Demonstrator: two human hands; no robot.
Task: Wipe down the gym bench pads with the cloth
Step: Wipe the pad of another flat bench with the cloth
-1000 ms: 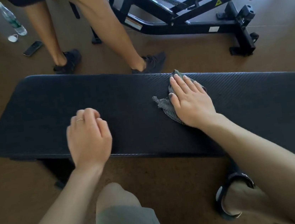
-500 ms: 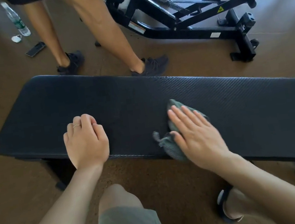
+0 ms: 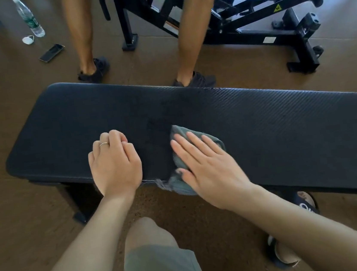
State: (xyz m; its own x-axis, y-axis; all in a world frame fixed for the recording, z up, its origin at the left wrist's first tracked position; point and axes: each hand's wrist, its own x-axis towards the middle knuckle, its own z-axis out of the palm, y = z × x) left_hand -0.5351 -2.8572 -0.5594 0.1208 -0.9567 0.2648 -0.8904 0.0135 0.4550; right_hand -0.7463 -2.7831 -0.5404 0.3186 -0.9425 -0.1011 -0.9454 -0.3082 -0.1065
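Note:
A long black textured bench pad [image 3: 273,128] lies flat across the view. My right hand [image 3: 208,167] presses flat, fingers spread, on a grey-green cloth [image 3: 177,135] near the pad's front edge; part of the cloth hangs over that edge. My left hand [image 3: 114,163] rests as a loose fist on the pad just left of the cloth, a ring on one finger, holding nothing.
Another person's bare legs [image 3: 194,32] in dark shoes stand right behind the pad. A black adjustable bench frame [image 3: 272,31] fills the back right. A water bottle [image 3: 29,18], a phone [image 3: 51,52] and a small white object lie on the brown floor at back left.
My right hand has dragged the cloth from the pad's far edge to its near edge and then leftward, closer to my left hand. The left hand stays put. The other person has stepped right.

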